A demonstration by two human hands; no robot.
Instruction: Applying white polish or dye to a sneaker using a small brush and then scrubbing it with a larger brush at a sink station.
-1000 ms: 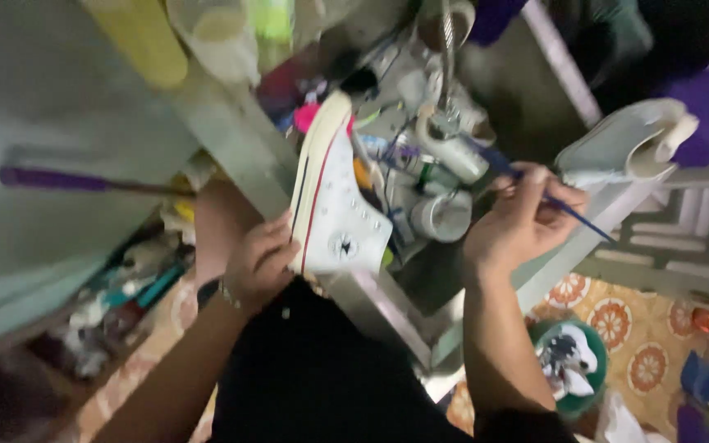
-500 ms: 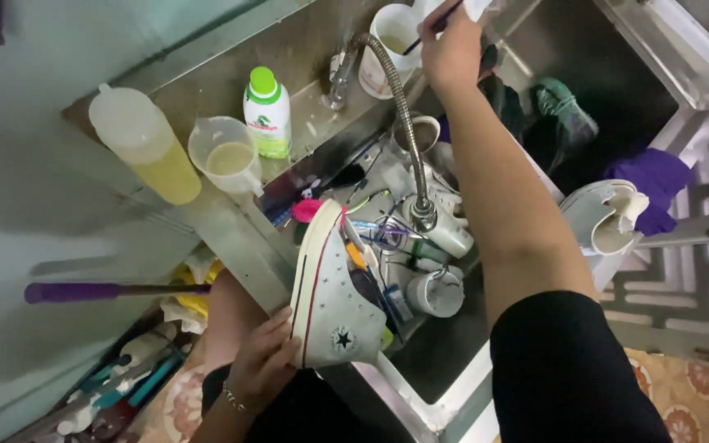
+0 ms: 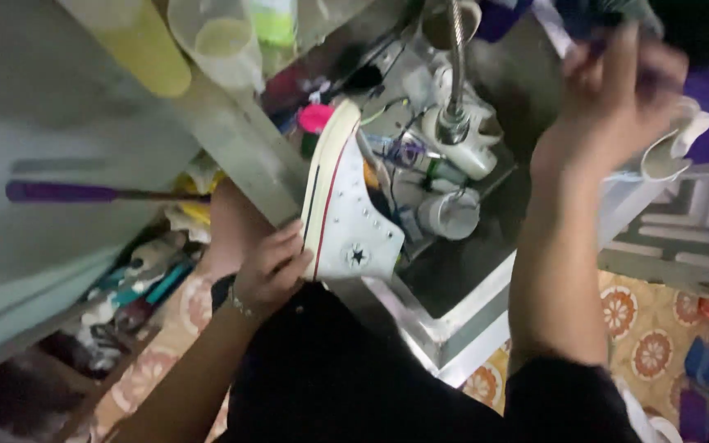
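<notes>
My left hand [image 3: 268, 271] grips a white high-top sneaker [image 3: 346, 221] by its heel and holds it tilted, sole to the left, over the near corner of a steel sink [image 3: 453, 344]. The shoe has a star patch on its ankle and a red stripe along the sole. My right hand [image 3: 609, 98] is raised at the upper right, above the sink's far side, and is blurred by motion. A dark streak runs by its fingers, but I cannot make out whether they hold anything.
A flexible faucet [image 3: 455, 82] hangs over the sink, which holds a white mug [image 3: 453, 215], a pink item [image 3: 315, 117] and other clutter. A yellow bottle [image 3: 137, 41] and a clear measuring cup [image 3: 219, 37] stand on the ledge. A purple handle [image 3: 59, 192] sticks out at left.
My right hand has come back down from the cup on the far ledge to the sink's right side. The left hand still holds the sneaker in much the same place.
</notes>
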